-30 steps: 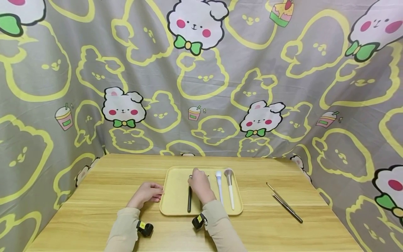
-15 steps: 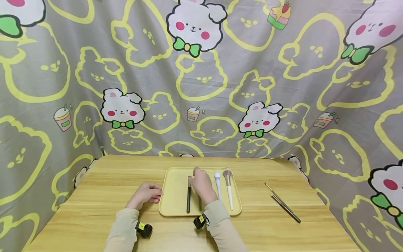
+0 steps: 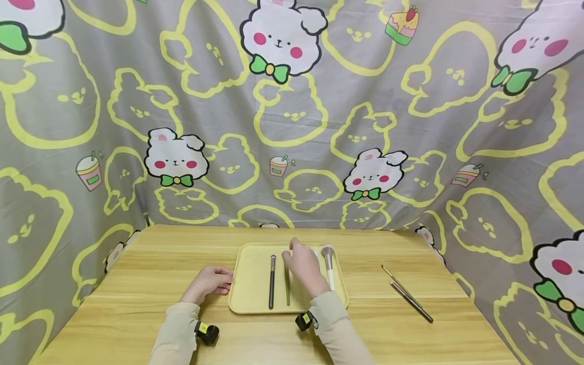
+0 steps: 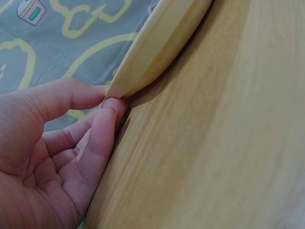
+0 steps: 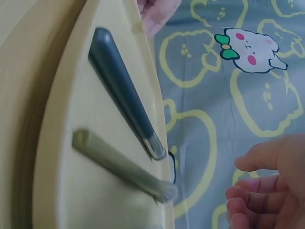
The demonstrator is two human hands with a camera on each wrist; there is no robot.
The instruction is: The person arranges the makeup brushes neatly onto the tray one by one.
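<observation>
My left hand (image 3: 211, 283) pinches the left rim of the yellow tray (image 4: 147, 52) between thumb and fingers. My right hand (image 3: 304, 263) is over the tray; in the right wrist view its fingers are loosely bent, with nothing between them. Under and beside it lie makeup brushes: a black-handled makeup brush (image 3: 271, 284), an olive-handled makeup brush (image 5: 116, 162) just to its right, and a white-handled makeup brush (image 3: 329, 268) with a fuller head at the tray's right side. A pale brush is mostly hidden behind my right hand, only its white tip showing.
Two thin dark makeup brushes (image 3: 412, 302) lie close together on the wooden table (image 3: 388, 344), right of the tray. A grey curtain (image 3: 310, 126) with cartoon prints hangs behind the table and along both sides.
My right hand has moved right, off the olive-handled makeup brush, which now shows lying on the tray. It now covers most of the pale brush. The left hand stays at the rim.
</observation>
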